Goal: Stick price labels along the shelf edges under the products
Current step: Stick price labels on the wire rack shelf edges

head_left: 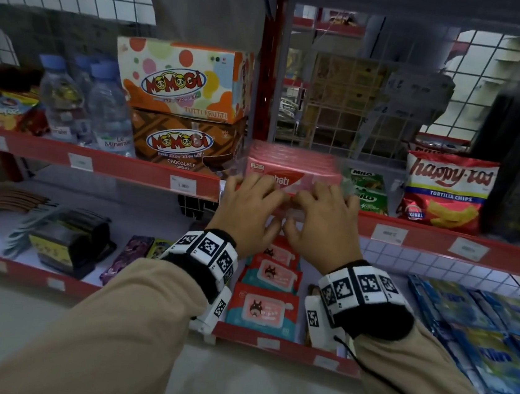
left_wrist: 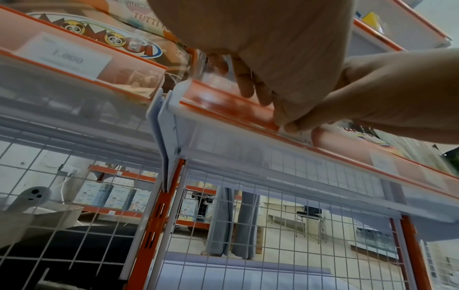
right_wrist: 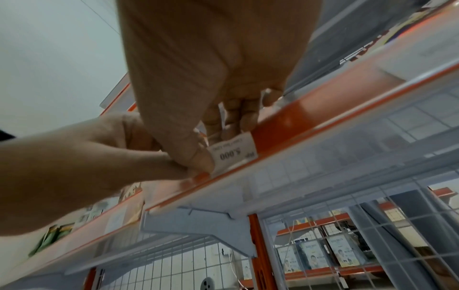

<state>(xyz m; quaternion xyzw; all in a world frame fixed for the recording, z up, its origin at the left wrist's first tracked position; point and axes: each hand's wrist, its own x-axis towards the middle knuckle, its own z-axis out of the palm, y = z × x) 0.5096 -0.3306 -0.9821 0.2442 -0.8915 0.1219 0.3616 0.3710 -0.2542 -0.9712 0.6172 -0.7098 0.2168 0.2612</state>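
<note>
A white price label (right_wrist: 233,155) printed "5.000" lies in the red shelf edge strip (right_wrist: 310,115); in the left wrist view only a sliver of the label (left_wrist: 298,135) shows. My right hand (right_wrist: 203,137) pinches its end, thumb on the face, fingers curled over the strip's top. My left hand (right_wrist: 99,157) grips the strip beside it, its thumb tip under my right thumb. In the head view both hands, left (head_left: 251,208) and right (head_left: 318,216), sit side by side on the strip (head_left: 428,245) below a pink wafer pack (head_left: 291,168) and hide the label.
Momogi boxes (head_left: 184,81) and water bottles (head_left: 109,111) stand to the left past a red upright (head_left: 268,68). Milo packs (head_left: 369,193) and a Happy Tos chip bag (head_left: 447,192) sit to the right. Other labels (head_left: 183,185) (head_left: 389,234) are in the strip. Wet wipes (head_left: 264,307) lie on the shelf below.
</note>
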